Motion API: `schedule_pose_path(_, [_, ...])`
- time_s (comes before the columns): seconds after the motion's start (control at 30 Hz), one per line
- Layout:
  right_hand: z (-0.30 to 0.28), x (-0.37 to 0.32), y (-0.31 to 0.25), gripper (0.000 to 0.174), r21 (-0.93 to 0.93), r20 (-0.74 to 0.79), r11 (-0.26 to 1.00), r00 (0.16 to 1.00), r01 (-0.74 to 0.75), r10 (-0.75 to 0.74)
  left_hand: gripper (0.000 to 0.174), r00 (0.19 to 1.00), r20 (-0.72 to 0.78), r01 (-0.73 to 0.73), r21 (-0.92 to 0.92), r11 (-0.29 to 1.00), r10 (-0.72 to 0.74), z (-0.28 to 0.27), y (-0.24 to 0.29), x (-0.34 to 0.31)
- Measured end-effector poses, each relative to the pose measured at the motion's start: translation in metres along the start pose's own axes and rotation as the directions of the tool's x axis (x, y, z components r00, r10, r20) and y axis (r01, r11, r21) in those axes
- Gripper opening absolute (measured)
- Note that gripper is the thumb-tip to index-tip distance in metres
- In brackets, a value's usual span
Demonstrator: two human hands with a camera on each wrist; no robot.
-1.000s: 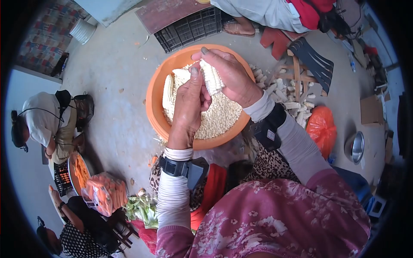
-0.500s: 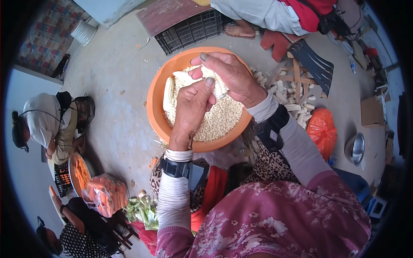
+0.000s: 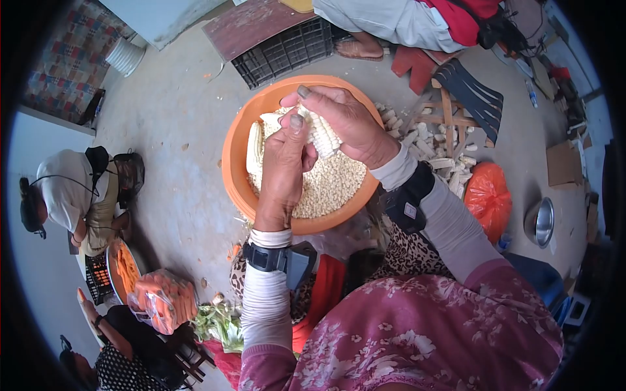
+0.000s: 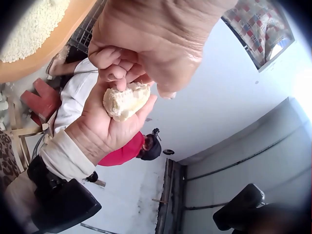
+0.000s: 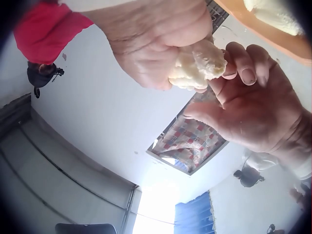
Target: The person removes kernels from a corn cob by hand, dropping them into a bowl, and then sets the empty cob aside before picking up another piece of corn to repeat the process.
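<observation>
A white corn cob (image 3: 324, 137), part of its kernels still in rows, is gripped by my right hand (image 3: 355, 124) above an orange tub (image 3: 236, 156). In the left wrist view the cob's broken end (image 4: 127, 101) faces up from the right palm. My left hand (image 3: 282, 153) is beside the cob; its loosely bent fingers (image 5: 248, 75) touch the cob's end in the right wrist view, and the thumb stands apart. Loose kernels (image 3: 336, 186) fill the tub under both hands. Another whole cob (image 3: 254, 146) lies at the tub's left side.
Several bare cobs (image 3: 430, 146) are heaped right of the tub, by a wooden stool frame (image 3: 448, 117). An orange plastic bag (image 3: 488, 195) and a metal bowl (image 3: 542, 221) stand farther right. A black crate (image 3: 283, 55) is beyond the tub. Other people sit around, near bagged carrots (image 3: 166, 300).
Over the last second my left hand shifts right toward the cob, then back left. The right hand keeps its grip, and more of the cob shows again than half a second ago.
</observation>
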State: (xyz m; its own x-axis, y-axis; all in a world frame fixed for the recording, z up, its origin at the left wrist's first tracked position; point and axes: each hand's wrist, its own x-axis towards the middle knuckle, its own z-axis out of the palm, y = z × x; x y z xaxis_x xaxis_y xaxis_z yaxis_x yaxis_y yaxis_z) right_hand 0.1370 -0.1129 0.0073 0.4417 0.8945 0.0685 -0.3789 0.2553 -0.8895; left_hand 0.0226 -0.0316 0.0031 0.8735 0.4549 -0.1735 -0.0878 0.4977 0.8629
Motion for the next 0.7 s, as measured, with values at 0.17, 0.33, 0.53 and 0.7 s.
schedule_pose_path(0.17, [0.001, -0.001, -0.001, 0.041, -0.025, 0.016, 1.000, 1.000, -0.003, 0.003, 0.026, 1.000, 0.002, -0.004, 0.137, 0.991, 0.004, 0.001, 0.001, -0.002])
schedule_pose_path(0.33, [-0.001, 0.002, 0.000, 0.042, -0.020, 0.016, 1.000, 1.000, 0.004, -0.004, 0.028, 0.999, 0.037, -0.026, 0.173, 0.985, 0.020, -0.001, 0.001, -0.003])
schedule_pose_path(0.53, [0.001, 0.001, -0.002, 0.042, 0.064, -0.002, 0.998, 1.000, 0.010, -0.010, 0.029, 0.995, 0.101, -0.012, 0.116, 0.993, 0.000, -0.003, 0.004, -0.005])
schedule_pose_path(0.7, [-0.001, 0.003, 0.002, 0.041, 0.024, 0.027, 0.999, 0.999, 0.042, -0.043, 0.028, 0.999, 0.021, 0.045, 0.023, 0.999, -0.045, 0.005, 0.010, -0.006])
